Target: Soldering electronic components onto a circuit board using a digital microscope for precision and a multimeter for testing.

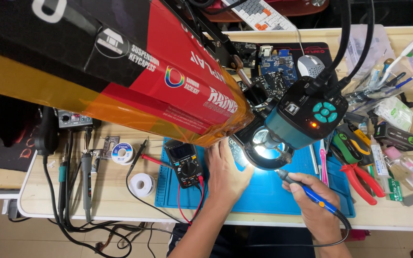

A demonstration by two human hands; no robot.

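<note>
Blue soldering iron [311, 193] gripped in your right hand [317, 206]; left hand [225, 174] flat, fingers released, beside lit work under microscope [298, 122]: a slip risks burning fingertips

Bright, even overhead light across the pale wooden workbench [264, 210]; shadows short and soft. Strongest source: white ring light [264, 152] under the teal microscope camera [307, 117], blown out to glare. Large red-and-black cardboard box [120, 71] close to lens, slightly soft, amber tape glossy. Wide-angle bending at edges. Floor below dim.
</note>
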